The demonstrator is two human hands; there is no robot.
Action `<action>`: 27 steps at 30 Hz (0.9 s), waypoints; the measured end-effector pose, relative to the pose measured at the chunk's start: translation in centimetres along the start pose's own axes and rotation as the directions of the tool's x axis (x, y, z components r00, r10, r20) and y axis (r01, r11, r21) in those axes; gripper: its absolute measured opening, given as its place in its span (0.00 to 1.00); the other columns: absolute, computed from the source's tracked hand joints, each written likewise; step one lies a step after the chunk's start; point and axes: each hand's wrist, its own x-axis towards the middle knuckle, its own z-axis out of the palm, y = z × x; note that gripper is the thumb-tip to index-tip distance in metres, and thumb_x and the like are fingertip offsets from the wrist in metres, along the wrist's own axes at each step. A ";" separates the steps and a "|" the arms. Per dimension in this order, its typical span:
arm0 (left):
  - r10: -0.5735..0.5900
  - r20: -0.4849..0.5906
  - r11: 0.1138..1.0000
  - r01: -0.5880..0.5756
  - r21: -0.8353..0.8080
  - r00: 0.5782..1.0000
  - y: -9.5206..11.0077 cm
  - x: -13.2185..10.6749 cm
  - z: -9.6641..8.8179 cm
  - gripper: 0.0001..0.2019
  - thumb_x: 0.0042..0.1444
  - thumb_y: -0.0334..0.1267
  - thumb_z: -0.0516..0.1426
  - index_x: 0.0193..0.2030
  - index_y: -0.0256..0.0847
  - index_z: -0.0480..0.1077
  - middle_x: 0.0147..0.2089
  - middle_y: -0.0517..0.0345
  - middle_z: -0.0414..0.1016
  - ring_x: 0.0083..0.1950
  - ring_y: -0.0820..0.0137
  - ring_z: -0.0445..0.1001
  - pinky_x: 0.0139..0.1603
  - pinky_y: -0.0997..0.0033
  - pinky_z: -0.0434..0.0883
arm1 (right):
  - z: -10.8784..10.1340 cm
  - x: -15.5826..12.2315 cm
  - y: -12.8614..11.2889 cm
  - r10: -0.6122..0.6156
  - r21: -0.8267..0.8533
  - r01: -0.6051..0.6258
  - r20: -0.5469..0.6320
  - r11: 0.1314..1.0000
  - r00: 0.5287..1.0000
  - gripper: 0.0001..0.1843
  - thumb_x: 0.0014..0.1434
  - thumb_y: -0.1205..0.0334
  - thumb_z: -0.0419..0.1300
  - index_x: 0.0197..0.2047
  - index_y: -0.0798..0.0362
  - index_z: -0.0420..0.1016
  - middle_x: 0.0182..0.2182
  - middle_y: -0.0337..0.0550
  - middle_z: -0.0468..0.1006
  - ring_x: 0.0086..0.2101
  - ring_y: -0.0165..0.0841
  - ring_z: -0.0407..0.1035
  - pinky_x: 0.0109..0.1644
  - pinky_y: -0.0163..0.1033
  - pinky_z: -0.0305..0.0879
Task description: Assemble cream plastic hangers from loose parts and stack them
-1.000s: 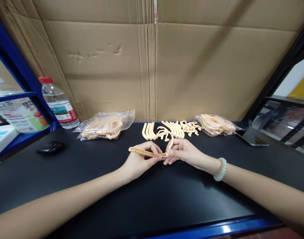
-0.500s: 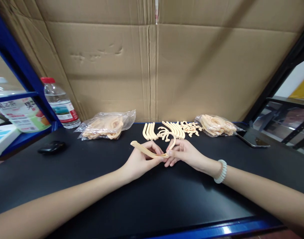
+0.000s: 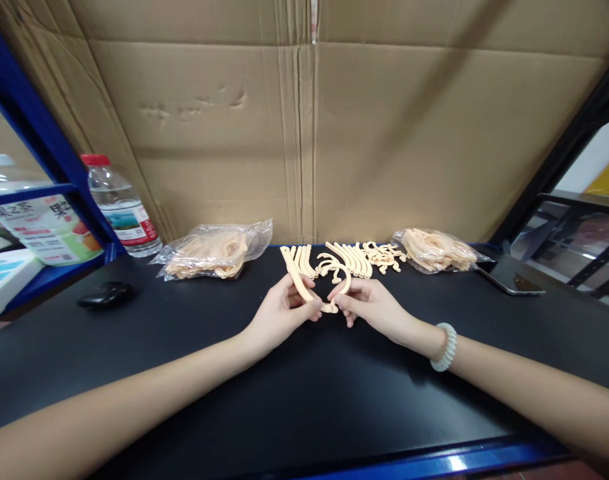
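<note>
Between finger and thumb, my left hand (image 3: 284,307) grips a long, flat, cream-coloured plastic strip (image 3: 298,279) with a bent lower end. My right hand (image 3: 362,300) pinches a thinner, curved, hook-like cream piece (image 3: 345,275). Their lower ends meet between my fingertips; whether they are joined I cannot tell. Behind my hands lie a row of similar strips (image 3: 304,260), a second row of strips (image 3: 357,259), and several curved pieces (image 3: 327,261) partly covered by what I hold. Small cream pieces (image 3: 384,255) form a loose pile beside them.
Clear bags of cream parts lie at left (image 3: 209,253) and right (image 3: 437,250). A black mouse (image 3: 106,295), a water bottle (image 3: 124,217) and a phone (image 3: 512,279) are on the black table (image 3: 304,400). Cardboard (image 3: 209,133) stands behind.
The strip in my left hand has swung from lying nearly level to pointing steeply up and away. The curved piece in my right hand stays almost in place.
</note>
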 end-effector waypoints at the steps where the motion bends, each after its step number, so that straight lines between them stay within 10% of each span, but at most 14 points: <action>1: -0.006 0.001 1.000 0.006 -0.003 1.000 0.0 0.0 0.1 0.17 0.48 0.37 0.65 0.40 0.38 0.62 0.32 0.63 0.72 0.30 0.73 0.74 0.35 0.70 0.73 | -0.1 0.0 0.1 0.009 0.015 -0.009 0.002 1.000 1.000 0.16 0.55 0.51 0.66 0.37 0.56 0.75 0.26 0.37 0.72 0.22 0.24 0.67 0.24 0.30 0.70; 10: -0.032 0.124 0.999 0.032 0.001 0.992 -0.3 0.1 0.1 0.15 0.47 0.35 0.67 0.33 0.38 0.63 0.32 0.59 0.76 0.37 0.69 0.77 0.42 0.69 0.72 | 0.1 -0.1 -0.4 0.022 0.103 -0.026 0.039 0.994 0.999 0.16 0.57 0.54 0.65 0.43 0.55 0.72 0.29 0.40 0.76 0.28 0.28 0.72 0.33 0.35 0.73; 14: -0.045 0.064 0.999 0.046 -0.022 0.997 -0.1 0.0 0.1 0.16 0.47 0.35 0.67 0.33 0.38 0.62 0.32 0.59 0.77 0.34 0.70 0.77 0.41 0.69 0.72 | -1.8 0.7 0.0 -0.132 -0.148 0.119 -0.080 0.982 0.988 0.13 0.60 0.56 0.61 0.45 0.54 0.71 0.30 0.42 0.77 0.31 0.33 0.73 0.37 0.40 0.73; 19: -0.057 0.024 0.998 0.058 -0.038 0.998 0.1 -0.1 0.1 0.16 0.46 0.35 0.67 0.34 0.38 0.63 0.32 0.59 0.77 0.34 0.71 0.77 0.42 0.69 0.72 | -5.5 2.0 0.9 -0.470 -0.799 0.302 0.027 0.520 0.882 0.08 0.62 0.62 0.55 0.42 0.53 0.74 0.39 0.48 0.78 0.43 0.42 0.70 0.50 0.52 0.67; 23: -0.065 0.018 0.997 0.065 -0.028 0.998 0.2 -0.1 0.2 0.16 0.46 0.35 0.67 0.35 0.38 0.63 0.32 0.60 0.77 0.34 0.71 0.77 0.43 0.68 0.72 | -6.5 2.8 1.6 -0.404 -0.919 0.301 0.182 0.254 0.896 0.15 0.64 0.65 0.52 0.52 0.54 0.73 0.49 0.51 0.75 0.55 0.45 0.63 0.59 0.55 0.60; 27: -0.054 0.018 0.998 0.055 -0.022 0.998 0.1 0.0 0.2 0.16 0.46 0.36 0.67 0.35 0.38 0.63 0.32 0.60 0.76 0.35 0.71 0.77 0.43 0.68 0.72 | -6.4 3.3 2.2 -0.314 -0.956 0.241 0.181 0.165 0.932 0.20 0.64 0.68 0.51 0.58 0.55 0.70 0.58 0.53 0.70 0.62 0.48 0.55 0.63 0.59 0.53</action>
